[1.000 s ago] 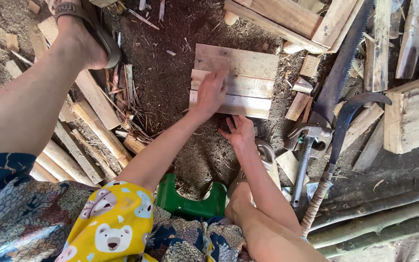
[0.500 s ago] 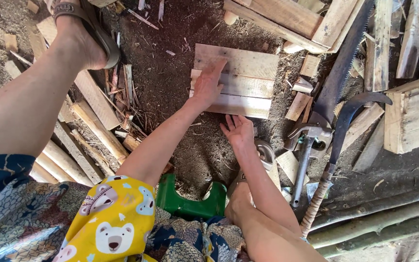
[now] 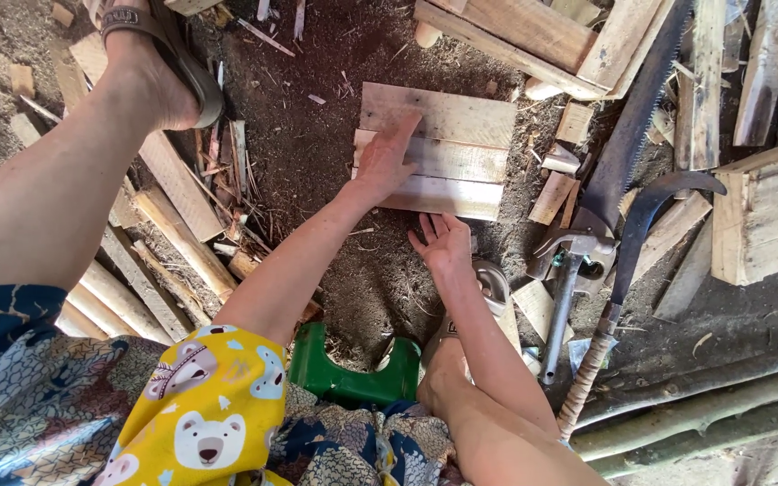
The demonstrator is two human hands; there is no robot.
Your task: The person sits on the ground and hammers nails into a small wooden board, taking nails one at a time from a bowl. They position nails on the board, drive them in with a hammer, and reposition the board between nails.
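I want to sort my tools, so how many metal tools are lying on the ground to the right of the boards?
3: a hand saw lying diagonally at the top, a hammer below it, and a curved sickle just right of the hammer. More could be hidden under the scrap wood.

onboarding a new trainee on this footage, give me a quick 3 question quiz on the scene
1. True or false: the left hand lies flat on the pale wooden boards laid side by side on the dirt.
2. Which tool lies nearest the right hand? A) grey metal claw hammer B) long hand saw C) curved sickle with wrapped handle
3. What colour is the low plastic stool under the person?

Key: 1 true; 2 A; 3 green
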